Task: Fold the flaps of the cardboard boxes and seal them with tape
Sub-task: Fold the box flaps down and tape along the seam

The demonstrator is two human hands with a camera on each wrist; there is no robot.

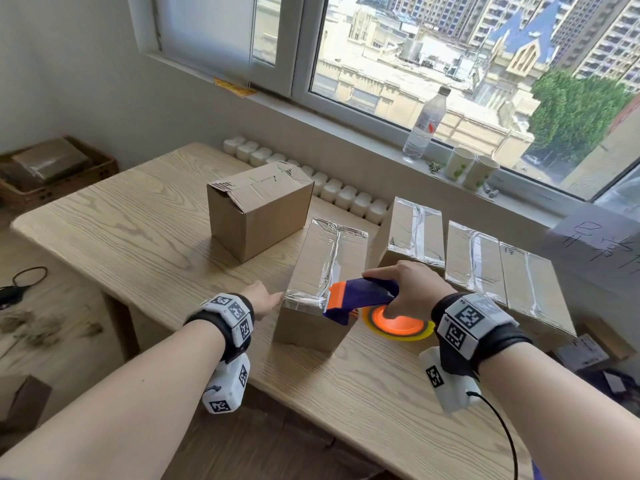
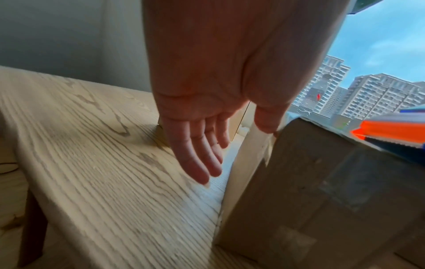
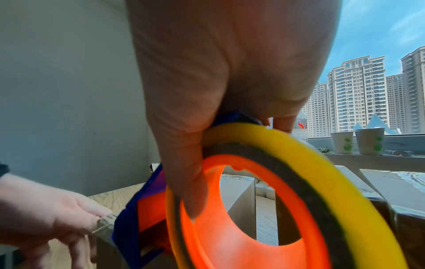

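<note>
A cardboard box (image 1: 322, 271) with shiny clear tape across its top stands at the table's near middle. My right hand (image 1: 412, 289) grips a blue and orange tape dispenser (image 1: 363, 296) with a yellow tape roll (image 3: 299, 163), its toothed blade at the box's near top edge. My left hand (image 1: 265, 301) is open, fingers straight, beside the box's left near corner (image 2: 271, 138), thumb touching the corner. Another box (image 1: 258, 206) with folded, untaped flaps stands behind.
Several taped boxes (image 1: 485, 261) line up at the right of the wooden table (image 1: 138, 216). A water bottle (image 1: 424, 124) and two paper cups (image 1: 471, 168) stand on the windowsill. A radiator (image 1: 332, 188) runs behind the table. A crate (image 1: 52, 168) sits on the floor at left.
</note>
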